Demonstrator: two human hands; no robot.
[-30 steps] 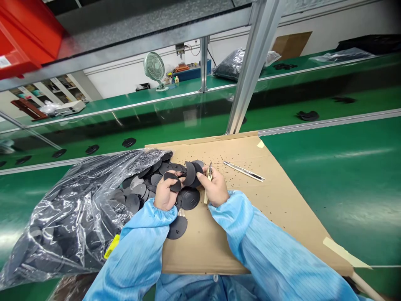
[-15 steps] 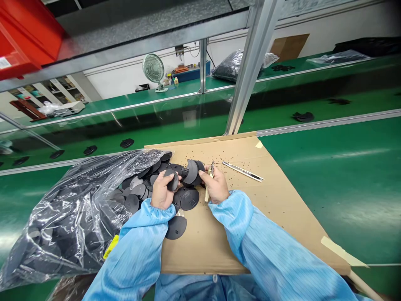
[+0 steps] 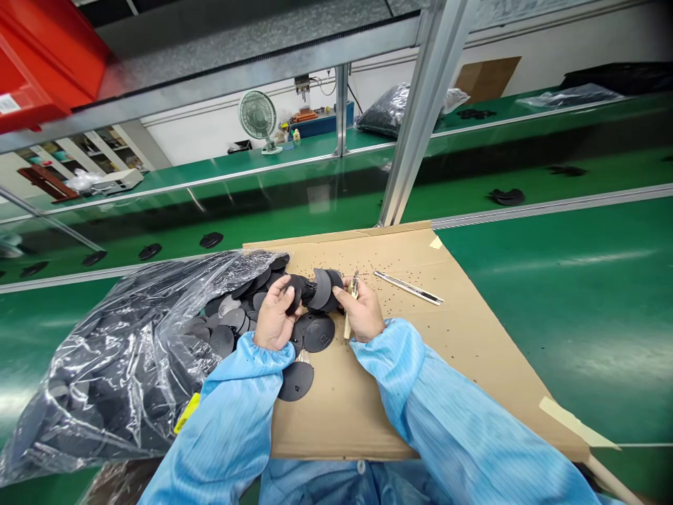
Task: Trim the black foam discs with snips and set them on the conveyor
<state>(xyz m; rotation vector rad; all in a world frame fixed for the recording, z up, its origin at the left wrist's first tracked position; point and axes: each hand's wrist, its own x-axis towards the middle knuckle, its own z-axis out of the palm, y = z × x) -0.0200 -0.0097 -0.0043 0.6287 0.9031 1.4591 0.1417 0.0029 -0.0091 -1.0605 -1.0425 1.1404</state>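
Head view: nearest, two blue sleeves reach over a cardboard sheet, where one loose disc lies beside the left cuff. Beyond it, the left hand is curled in a pinch on a black disc, thumb over its face. The right hand closes round a pale-handled tool, its thumb also touching the curved black pieces between the hands. Whether these join the left hand's disc is hard to tell. The step in hand looks like steadying and turning the parts, tool ready; using the tool would call for a firm left pinch and fingertips kept off its tip. Left of the left hand, more discs spill from a clear plastic bag; right of the right hand, just apart, lies a slim knife. Farther off stands a green fan.
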